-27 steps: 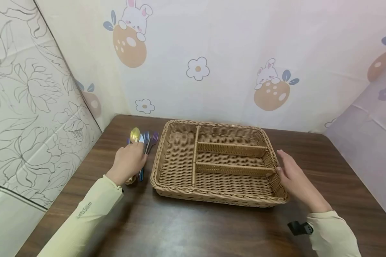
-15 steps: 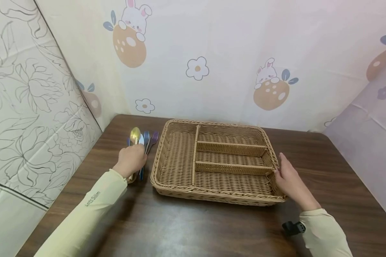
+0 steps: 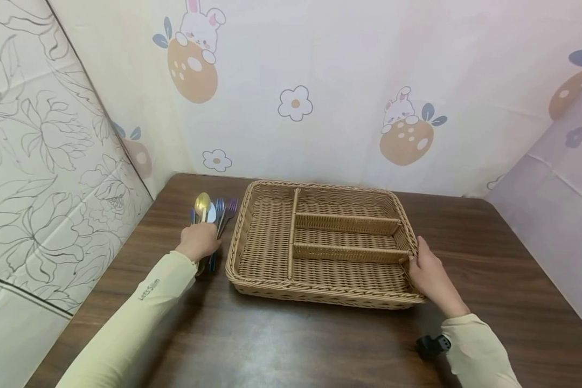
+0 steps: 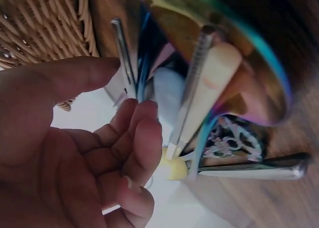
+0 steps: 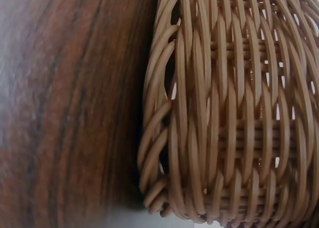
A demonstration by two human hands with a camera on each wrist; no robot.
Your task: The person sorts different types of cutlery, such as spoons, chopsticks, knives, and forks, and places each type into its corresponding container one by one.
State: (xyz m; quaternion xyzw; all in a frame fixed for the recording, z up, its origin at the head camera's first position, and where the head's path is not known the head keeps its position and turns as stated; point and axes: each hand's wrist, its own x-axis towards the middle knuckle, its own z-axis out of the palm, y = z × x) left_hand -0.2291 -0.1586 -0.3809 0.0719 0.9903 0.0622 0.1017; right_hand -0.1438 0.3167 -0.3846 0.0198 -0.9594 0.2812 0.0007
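Observation:
A divided wicker basket (image 3: 291, 291) stands in the middle of the table. My right hand (image 3: 431, 275) is at its right end, thumb over the rim and fingers along the outer wall; in the right wrist view only the woven side (image 5: 234, 108) shows. Left of the basket, my left hand (image 3: 199, 241) hovers close over a pile of cutlery, fingers loosely bent with a gap to the thumb. Out of the pile show a gold spoon (image 3: 202, 201), a blue fork (image 3: 220, 205) and a purple fork (image 3: 233, 205). An iridescent spoon bowl (image 4: 269, 73) fills the left wrist view's upper right.
Two crosswise dividers (image 3: 349, 221) and one lengthwise divider (image 3: 293, 237) split the basket into several compartments. The brown wooden table (image 3: 271, 345) meets patterned cloth walls (image 3: 344, 108) at the back and sides. A black camera (image 3: 431, 345) sits at my right wrist.
My right hand has moved left against the basket's right end, thumb now over the rim; that end appears shifted slightly left. My left hand has drawn back a little over the cutlery.

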